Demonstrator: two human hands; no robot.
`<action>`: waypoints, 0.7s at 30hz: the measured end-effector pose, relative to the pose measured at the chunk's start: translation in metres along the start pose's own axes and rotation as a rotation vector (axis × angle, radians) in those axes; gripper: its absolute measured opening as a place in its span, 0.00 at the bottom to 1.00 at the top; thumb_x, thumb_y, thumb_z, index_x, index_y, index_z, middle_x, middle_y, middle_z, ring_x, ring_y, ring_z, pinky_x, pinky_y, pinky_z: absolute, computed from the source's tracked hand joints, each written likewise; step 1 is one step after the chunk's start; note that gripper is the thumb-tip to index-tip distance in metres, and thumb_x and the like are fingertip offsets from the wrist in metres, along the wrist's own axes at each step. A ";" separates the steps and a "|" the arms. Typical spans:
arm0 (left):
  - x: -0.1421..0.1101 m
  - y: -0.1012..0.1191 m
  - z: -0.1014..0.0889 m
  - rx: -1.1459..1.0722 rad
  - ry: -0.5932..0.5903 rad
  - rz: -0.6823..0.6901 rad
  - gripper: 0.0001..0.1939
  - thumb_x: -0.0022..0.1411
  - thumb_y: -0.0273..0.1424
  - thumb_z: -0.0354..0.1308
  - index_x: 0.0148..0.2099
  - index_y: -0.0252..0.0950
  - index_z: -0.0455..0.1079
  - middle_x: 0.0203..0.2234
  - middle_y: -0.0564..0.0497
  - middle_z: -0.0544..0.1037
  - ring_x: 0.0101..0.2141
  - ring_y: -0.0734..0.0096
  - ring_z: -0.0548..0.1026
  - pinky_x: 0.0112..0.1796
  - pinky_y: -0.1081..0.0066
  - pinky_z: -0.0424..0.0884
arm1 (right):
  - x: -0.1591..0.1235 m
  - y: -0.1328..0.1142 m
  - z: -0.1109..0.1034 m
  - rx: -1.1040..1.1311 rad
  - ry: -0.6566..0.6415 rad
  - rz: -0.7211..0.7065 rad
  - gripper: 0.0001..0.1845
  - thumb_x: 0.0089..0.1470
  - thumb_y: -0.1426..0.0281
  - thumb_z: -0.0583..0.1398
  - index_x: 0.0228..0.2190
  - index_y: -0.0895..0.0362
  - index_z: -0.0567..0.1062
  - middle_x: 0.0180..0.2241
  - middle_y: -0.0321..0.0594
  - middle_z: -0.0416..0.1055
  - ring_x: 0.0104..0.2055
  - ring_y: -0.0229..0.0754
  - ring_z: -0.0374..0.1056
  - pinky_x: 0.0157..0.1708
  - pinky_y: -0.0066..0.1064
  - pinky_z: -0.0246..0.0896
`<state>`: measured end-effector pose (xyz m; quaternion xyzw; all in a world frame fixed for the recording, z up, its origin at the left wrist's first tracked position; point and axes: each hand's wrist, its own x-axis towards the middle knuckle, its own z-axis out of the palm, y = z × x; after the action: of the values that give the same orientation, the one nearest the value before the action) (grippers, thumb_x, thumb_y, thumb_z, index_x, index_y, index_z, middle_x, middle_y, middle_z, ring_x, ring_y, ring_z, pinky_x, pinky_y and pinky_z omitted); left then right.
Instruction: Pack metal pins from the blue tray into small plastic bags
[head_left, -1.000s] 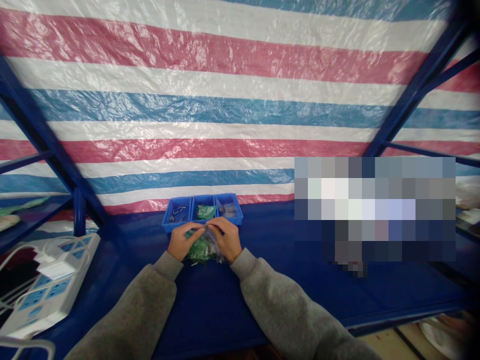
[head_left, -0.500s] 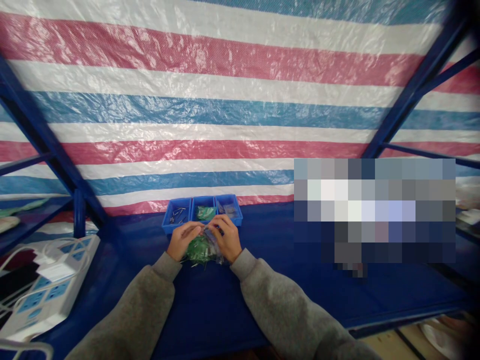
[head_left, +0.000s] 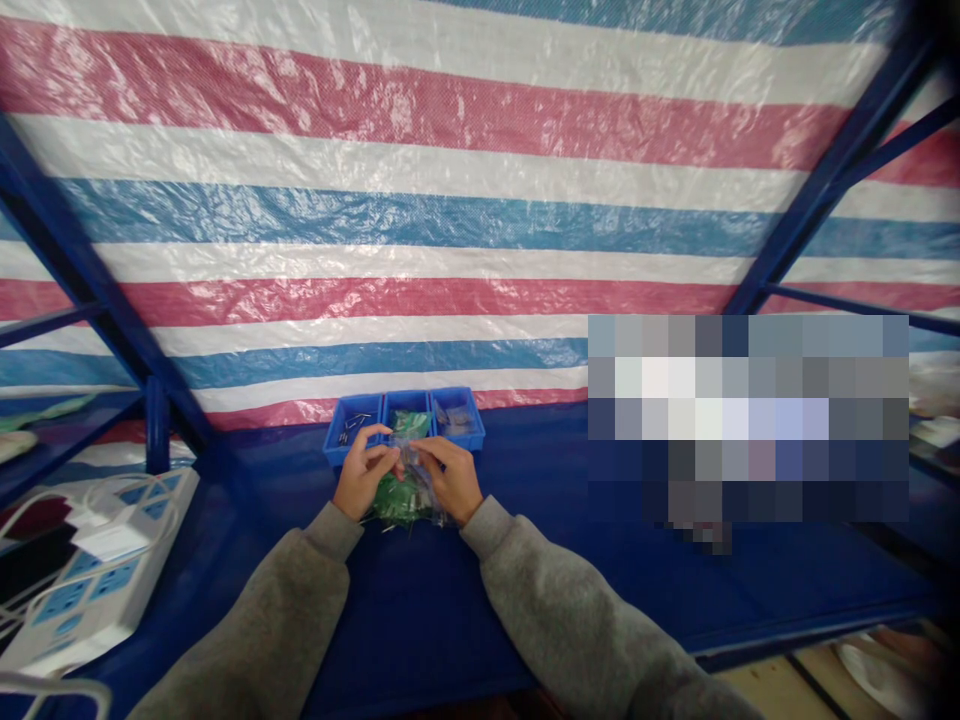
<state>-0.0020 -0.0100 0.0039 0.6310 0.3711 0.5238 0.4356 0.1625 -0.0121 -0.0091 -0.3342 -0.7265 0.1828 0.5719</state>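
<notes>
A clear plastic bag of small green parts [head_left: 401, 497] lies on the blue table between my hands. My left hand [head_left: 364, 474] pinches the bag's top edge from the left, fingers closed. My right hand [head_left: 452, 478] grips the same top edge from the right, fingers curled. Just behind them stands a blue three-compartment tray [head_left: 406, 419]: small metal pins in the left bin, green parts in the middle one, more small parts in the right one. Both arms wear grey sleeves.
A white power strip [head_left: 90, 565] with cables lies at the left on the blue table [head_left: 525, 600]. A striped tarp [head_left: 450, 220] hangs behind. Blue frame posts [head_left: 158, 430] rise at both sides. A blurred patch covers the right.
Both hands have lifted slightly and drawn together at the bag's top; the left fingers have risen toward the tray's edge. The bag stays in place.
</notes>
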 end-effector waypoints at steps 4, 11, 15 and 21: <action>0.001 -0.003 -0.003 0.077 -0.012 0.010 0.17 0.59 0.40 0.53 0.42 0.31 0.69 0.26 0.47 0.76 0.28 0.68 0.74 0.32 0.69 0.71 | 0.002 -0.001 0.000 -0.059 0.047 0.047 0.07 0.55 0.70 0.56 0.31 0.56 0.75 0.34 0.42 0.71 0.38 0.40 0.67 0.37 0.29 0.63; 0.002 -0.006 -0.006 0.335 0.124 0.183 0.11 0.53 0.37 0.60 0.34 0.35 0.76 0.27 0.49 0.76 0.29 0.67 0.73 0.33 0.70 0.70 | 0.000 0.006 0.007 0.123 0.077 0.230 0.06 0.52 0.67 0.58 0.32 0.57 0.71 0.23 0.35 0.69 0.25 0.37 0.66 0.27 0.27 0.62; 0.002 -0.006 -0.005 0.390 0.150 0.219 0.09 0.53 0.36 0.60 0.31 0.35 0.76 0.29 0.48 0.77 0.32 0.66 0.74 0.35 0.69 0.70 | 0.001 0.006 0.009 0.268 0.106 0.315 0.08 0.50 0.68 0.59 0.34 0.57 0.70 0.20 0.31 0.66 0.20 0.35 0.63 0.22 0.25 0.61; 0.002 -0.004 -0.004 0.149 0.050 0.017 0.15 0.55 0.37 0.59 0.42 0.32 0.71 0.20 0.52 0.75 0.22 0.70 0.73 0.29 0.69 0.71 | 0.003 0.003 0.002 0.288 0.043 0.276 0.11 0.55 0.70 0.54 0.34 0.58 0.75 0.25 0.38 0.72 0.25 0.37 0.67 0.28 0.28 0.65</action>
<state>-0.0058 -0.0066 0.0012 0.6515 0.4144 0.5140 0.3735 0.1608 -0.0077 -0.0099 -0.3490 -0.6277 0.3542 0.5989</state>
